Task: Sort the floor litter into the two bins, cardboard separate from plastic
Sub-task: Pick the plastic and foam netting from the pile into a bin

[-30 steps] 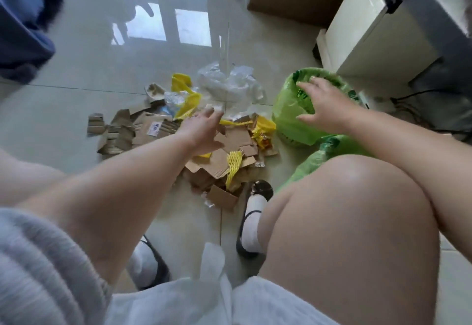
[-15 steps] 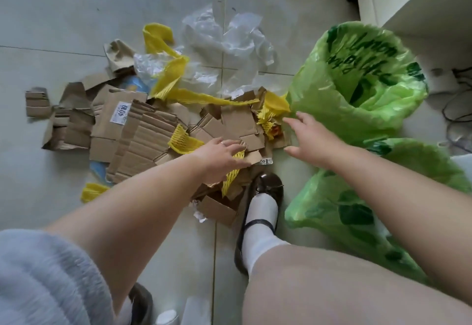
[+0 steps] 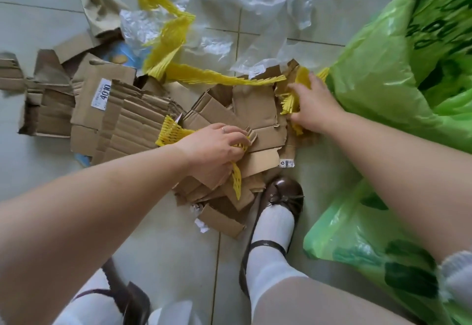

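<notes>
A heap of torn cardboard pieces [image 3: 122,117] lies on the tiled floor, mixed with yellow foam net strips [image 3: 163,43] and clear plastic film [image 3: 258,0]. My left hand [image 3: 217,148] sits on the middle of the heap, fingers curled round a yellow net piece [image 3: 236,181]. My right hand [image 3: 311,102] grips another yellow net piece [image 3: 301,79] at the heap's right edge. Two green plastic bags stand at the right: one far [image 3: 398,64], one near [image 3: 357,245].
My right foot in a brown shoe [image 3: 278,197] and white sock stands against the heap's near edge. The left shoe [image 3: 132,301] is at the bottom. A blue wrapper [image 3: 120,56] peeks from under the cardboard. Bare tile lies at the lower left.
The view has dropped closer to the heap. My right hand moved up onto the yellow net by the far bag. My left hand closed on the net piece in the middle.
</notes>
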